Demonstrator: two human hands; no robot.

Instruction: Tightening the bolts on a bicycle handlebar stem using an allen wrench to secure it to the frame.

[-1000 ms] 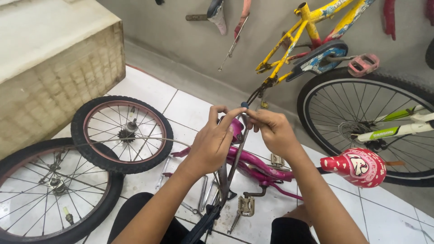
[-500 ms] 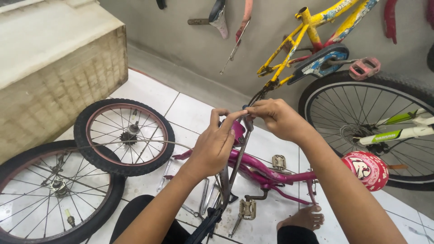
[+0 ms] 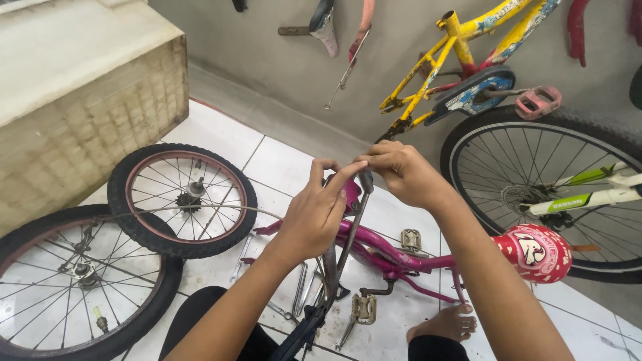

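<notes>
The right hand has shifted slightly left, fingers pinched on the fork tip. The left hand grips it too, above the pink bike frame on the tiled floor.

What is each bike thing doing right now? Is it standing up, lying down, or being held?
Left hand: pinching the fork tip.
Right hand: gripping the fork tip too.
Fork: held upright, tilted.
Pink frame: lying on the floor, wheels off.
Small wheel: flat on the floor.
Big wheel: flat, partly under the small wheel.
Yellow frame: hanging on the wall.
</notes>
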